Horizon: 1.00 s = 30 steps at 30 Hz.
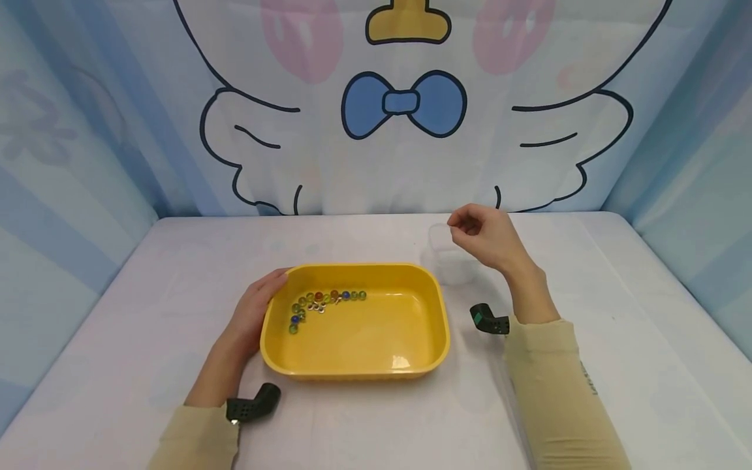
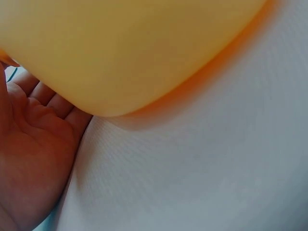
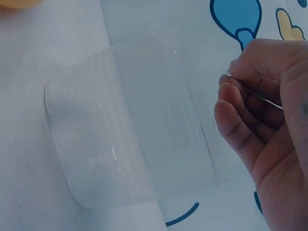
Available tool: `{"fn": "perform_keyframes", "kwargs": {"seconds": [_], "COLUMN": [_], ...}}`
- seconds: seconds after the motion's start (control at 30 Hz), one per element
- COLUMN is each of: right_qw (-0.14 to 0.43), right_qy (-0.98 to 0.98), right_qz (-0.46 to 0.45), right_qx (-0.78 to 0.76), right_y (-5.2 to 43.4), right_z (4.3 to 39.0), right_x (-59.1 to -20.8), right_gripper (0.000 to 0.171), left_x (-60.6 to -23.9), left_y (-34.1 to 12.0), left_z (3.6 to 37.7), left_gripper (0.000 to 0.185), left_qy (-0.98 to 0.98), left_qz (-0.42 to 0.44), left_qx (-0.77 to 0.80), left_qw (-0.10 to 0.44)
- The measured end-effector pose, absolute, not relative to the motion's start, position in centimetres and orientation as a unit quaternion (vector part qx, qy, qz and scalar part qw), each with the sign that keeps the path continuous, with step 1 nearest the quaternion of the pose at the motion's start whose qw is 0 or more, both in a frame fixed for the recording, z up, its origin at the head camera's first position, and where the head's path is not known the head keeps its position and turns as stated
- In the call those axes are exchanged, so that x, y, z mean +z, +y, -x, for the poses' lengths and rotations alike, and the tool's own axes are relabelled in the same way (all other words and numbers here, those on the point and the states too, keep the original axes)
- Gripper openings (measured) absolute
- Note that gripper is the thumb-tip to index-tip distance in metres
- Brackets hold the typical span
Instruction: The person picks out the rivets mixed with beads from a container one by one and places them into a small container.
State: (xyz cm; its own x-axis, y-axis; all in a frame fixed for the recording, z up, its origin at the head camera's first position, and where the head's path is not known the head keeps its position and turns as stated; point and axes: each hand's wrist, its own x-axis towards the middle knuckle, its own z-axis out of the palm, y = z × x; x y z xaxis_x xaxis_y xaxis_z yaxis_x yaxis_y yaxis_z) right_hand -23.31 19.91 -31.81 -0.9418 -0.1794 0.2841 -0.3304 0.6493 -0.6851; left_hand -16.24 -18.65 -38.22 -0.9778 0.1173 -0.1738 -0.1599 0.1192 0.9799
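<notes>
A yellow plastic tray (image 1: 352,375) sits at the middle of the white table, with several coloured glass marbles (image 1: 326,300) gathered along its far left inside. My left hand (image 1: 267,297) rests against the tray's left wall, thumb near the rim. In the left wrist view the fingers (image 2: 33,125) lie fairly straight along the tray's underside (image 2: 134,48). A clear plastic cup (image 1: 449,258) stands behind the tray's right corner. My right hand (image 1: 465,226) hovers just above its mouth with fingers curled. In the right wrist view nothing shows between the fingertips (image 3: 231,103) beside the cup (image 3: 130,125).
A white cloth (image 1: 617,313) covers the table. A cartoon-printed curtain (image 1: 405,104) closes off the back and both sides. Black wrist camera mounts (image 1: 252,405) (image 1: 489,320) sit on both forearms.
</notes>
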Motion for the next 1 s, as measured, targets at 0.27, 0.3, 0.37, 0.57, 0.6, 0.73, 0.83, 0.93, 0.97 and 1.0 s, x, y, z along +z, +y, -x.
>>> {"fn": "perform_keyframes", "kwargs": {"seconds": [0.27, 0.3, 0.37, 0.57, 0.6, 0.73, 0.83, 0.93, 0.97, 1.0], "right_qw": [0.065, 0.064, 0.061, 0.055, 0.055, 0.048, 0.044, 0.048, 0.050, 0.053], "right_qy": [-0.920, -0.921, -0.923, -0.926, -0.927, -0.928, -0.929, -0.928, -0.927, -0.927], "right_qz": [-0.138, -0.139, -0.140, -0.146, -0.146, -0.142, -0.139, -0.143, -0.144, -0.146], "right_qx": [0.362, 0.359, 0.354, 0.343, 0.342, 0.340, 0.340, 0.341, 0.341, 0.342], "right_y": [19.85, 19.86, 19.91, 20.08, 20.10, 20.10, 20.08, 20.16, 20.19, 20.23], "right_z": [23.29, 23.29, 23.30, 23.26, 23.24, 23.15, 23.13, 23.19, 23.20, 23.22], "right_x": [-31.67, -31.66, -31.61, -31.50, -31.51, -31.47, -31.48, -31.62, -31.66, -31.70], "right_gripper": [0.014, 0.014, 0.015, 0.014, 0.014, 0.015, 0.016, 0.014, 0.013, 0.013], "left_x": [-38.16, -38.14, -38.13, -38.13, -38.14, -38.19, -38.21, -38.26, -38.26, -38.27], "left_y": [-18.67, -18.66, -18.65, -18.66, -18.66, -18.66, -18.65, -18.64, -18.63, -18.62], "left_z": [16.21, 16.21, 16.20, 16.28, 16.30, 16.34, 16.33, 16.31, 16.28, 16.26], "left_gripper": [0.052, 0.052, 0.052, 0.052, 0.052, 0.051, 0.051, 0.051, 0.051, 0.052], "left_qy": [0.744, 0.744, 0.745, 0.744, 0.744, 0.744, 0.745, 0.744, 0.744, 0.743], "left_qz": [0.014, 0.013, 0.012, 0.011, 0.011, 0.011, 0.011, 0.013, 0.014, 0.014], "left_qx": [0.660, 0.660, 0.660, 0.660, 0.661, 0.661, 0.660, 0.661, 0.661, 0.662], "left_qw": [0.101, 0.101, 0.101, 0.100, 0.100, 0.099, 0.099, 0.099, 0.099, 0.100]}}
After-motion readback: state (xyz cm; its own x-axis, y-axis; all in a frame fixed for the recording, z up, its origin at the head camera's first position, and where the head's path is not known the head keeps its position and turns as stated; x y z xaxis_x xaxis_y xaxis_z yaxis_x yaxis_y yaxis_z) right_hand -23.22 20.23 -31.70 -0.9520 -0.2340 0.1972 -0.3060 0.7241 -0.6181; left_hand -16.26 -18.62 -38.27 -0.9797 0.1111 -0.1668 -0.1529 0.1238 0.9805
